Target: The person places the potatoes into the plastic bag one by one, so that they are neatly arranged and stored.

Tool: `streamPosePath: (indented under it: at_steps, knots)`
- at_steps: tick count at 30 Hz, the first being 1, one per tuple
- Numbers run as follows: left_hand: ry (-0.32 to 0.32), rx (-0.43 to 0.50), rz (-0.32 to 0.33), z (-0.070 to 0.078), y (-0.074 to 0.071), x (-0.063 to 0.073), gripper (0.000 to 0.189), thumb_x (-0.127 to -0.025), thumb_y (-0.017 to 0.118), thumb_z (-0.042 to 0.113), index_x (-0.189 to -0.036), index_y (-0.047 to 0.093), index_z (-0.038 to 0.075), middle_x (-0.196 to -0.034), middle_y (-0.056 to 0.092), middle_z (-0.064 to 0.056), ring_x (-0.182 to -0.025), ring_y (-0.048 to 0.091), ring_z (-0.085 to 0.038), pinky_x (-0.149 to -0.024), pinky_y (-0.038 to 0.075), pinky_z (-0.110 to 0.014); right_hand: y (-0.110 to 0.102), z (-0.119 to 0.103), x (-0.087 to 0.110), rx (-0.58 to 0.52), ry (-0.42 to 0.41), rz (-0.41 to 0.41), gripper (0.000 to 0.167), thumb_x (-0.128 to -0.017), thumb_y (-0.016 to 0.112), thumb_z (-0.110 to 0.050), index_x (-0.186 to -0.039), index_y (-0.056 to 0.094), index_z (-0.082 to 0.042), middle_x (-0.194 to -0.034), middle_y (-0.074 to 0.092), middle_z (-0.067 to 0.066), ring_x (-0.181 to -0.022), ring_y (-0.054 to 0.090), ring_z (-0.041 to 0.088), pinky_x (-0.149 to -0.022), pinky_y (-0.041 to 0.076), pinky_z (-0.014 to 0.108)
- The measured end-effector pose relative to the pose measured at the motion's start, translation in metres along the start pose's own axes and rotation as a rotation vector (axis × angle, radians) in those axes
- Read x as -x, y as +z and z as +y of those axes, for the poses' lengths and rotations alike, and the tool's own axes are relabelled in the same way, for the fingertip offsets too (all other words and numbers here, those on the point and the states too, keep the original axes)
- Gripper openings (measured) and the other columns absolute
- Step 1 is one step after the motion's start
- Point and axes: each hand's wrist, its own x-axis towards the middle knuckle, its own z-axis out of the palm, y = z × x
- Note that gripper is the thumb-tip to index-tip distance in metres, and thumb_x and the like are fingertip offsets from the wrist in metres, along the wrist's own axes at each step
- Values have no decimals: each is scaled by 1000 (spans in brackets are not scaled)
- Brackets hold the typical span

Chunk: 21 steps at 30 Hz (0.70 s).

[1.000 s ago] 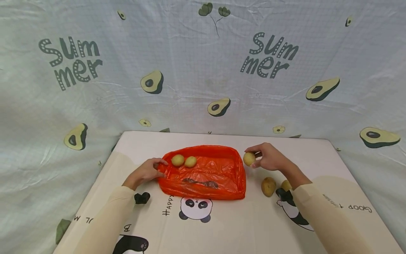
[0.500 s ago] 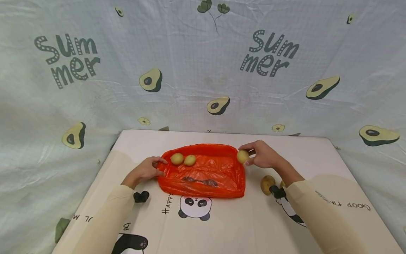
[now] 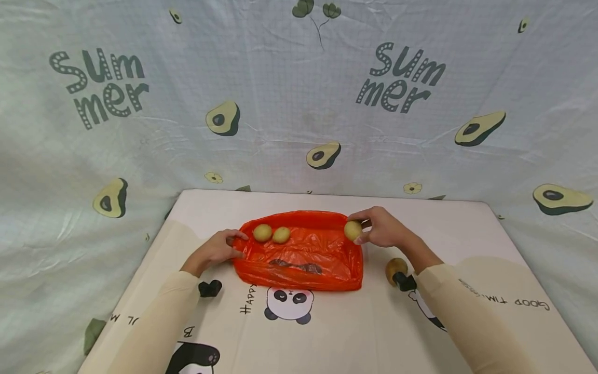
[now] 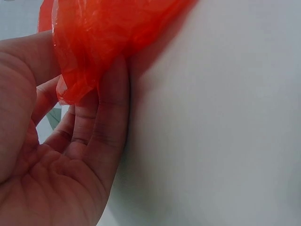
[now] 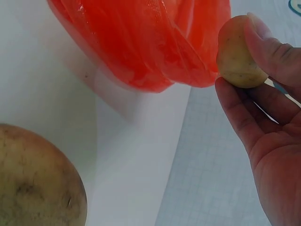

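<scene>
A red plastic bag [image 3: 299, 275] lies spread open on the table, with two potatoes [image 3: 262, 233] side by side in its back left part. My left hand [image 3: 216, 250] grips the bag's left end; in the left wrist view the red film [image 4: 89, 56] sits between thumb and fingers. Over the bag's right rim, my right hand [image 3: 384, 227] pinches a small potato [image 5: 237, 52] between thumb and fingertips. Another, larger potato [image 3: 395, 269] rests on the table right of the bag, partly covered by the right wrist's black camera.
The pale table [image 3: 336, 337] has printed pandas and lettering. Its back edge meets a hanging cloth [image 3: 261, 67] printed with avocados. A black wrist camera [image 3: 210, 288] sits below the left wrist.
My right hand has moved left with its potato, from beside the bag to over its right rim. A second loose potato on the right is now hidden by the arm. The left hand stays put.
</scene>
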Motion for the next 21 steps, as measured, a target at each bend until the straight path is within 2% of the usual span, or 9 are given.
streamPosePath:
  at_steps: [9,15,21]
  knots:
    - [-10,-22,4,3,0,0,45,-88,75,6,-131,63,5,-131,55,-24,-109,59,-34,-86,62,-35,4,-4,-6,0,-14,-5,48,-86,80,-2,-132,68,2,-127,72,16,-112,69,31,-102,58,52]
    - [-14,-10,1,3,0,0,45,-88,75,6,-131,63,5,-132,55,-24,-108,60,-34,-85,63,-36,8,-7,-10,-6,-26,-13,47,-86,80,-3,-132,69,1,-125,73,14,-108,68,28,-99,61,46]
    - [-12,6,-3,1,0,1,44,-88,75,5,-130,64,4,-132,56,-24,-108,60,-33,-85,63,-35,12,-10,-14,-2,-30,-18,46,-85,81,-3,-130,70,0,-122,74,12,-105,67,26,-100,60,46]
